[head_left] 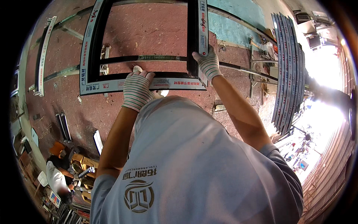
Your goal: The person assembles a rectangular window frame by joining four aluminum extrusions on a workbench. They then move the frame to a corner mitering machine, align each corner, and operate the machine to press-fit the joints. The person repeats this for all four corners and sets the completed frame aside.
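Note:
A black rectangular window frame (172, 83), its outer faces covered with white printed film, lies across rails in front of me; its far side runs out of the picture's upper edge. My left hand (137, 89), in a white glove with green stripes, is closed over the near bar left of its middle, fingers bent over the inner edge. On the right bar, just above the near corner, my right hand (209, 66) in a matching glove has its thumb on the inner side and its fingers mostly hidden around the outer side.
Dark support rails (246, 70) run crosswise under the frame. At right, several long film-covered profiles (285, 74) stand side by side; a single profile (44, 56) lies across the rails at left. Dark bars (63, 127) rest on the reddish floor. Another person (56, 177) is at lower left.

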`<move>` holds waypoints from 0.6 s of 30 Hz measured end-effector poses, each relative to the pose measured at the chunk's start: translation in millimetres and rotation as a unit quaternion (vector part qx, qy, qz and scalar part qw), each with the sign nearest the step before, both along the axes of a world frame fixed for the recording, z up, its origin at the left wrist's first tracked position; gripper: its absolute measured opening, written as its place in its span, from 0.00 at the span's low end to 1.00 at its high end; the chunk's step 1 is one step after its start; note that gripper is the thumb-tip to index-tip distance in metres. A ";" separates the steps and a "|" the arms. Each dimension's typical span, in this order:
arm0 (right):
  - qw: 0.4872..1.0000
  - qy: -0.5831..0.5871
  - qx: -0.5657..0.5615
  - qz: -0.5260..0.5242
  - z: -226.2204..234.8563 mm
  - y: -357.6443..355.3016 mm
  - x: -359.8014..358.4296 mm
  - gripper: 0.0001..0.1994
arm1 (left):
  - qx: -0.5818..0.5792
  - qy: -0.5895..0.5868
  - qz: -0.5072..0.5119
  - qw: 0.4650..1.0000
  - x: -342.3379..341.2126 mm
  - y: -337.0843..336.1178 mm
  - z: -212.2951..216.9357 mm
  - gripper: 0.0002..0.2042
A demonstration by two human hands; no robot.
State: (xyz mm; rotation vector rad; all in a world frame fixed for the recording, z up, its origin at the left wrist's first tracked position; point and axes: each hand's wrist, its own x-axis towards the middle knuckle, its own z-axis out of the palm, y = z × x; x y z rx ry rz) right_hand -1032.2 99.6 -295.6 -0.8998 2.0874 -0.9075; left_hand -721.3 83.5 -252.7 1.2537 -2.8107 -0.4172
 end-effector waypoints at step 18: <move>0.993 0.102 0.053 0.009 11.4 9.4 -4.6 0.34 | -0.027 0.044 0.043 0.998 -8.8 9.4 -1.5 0.31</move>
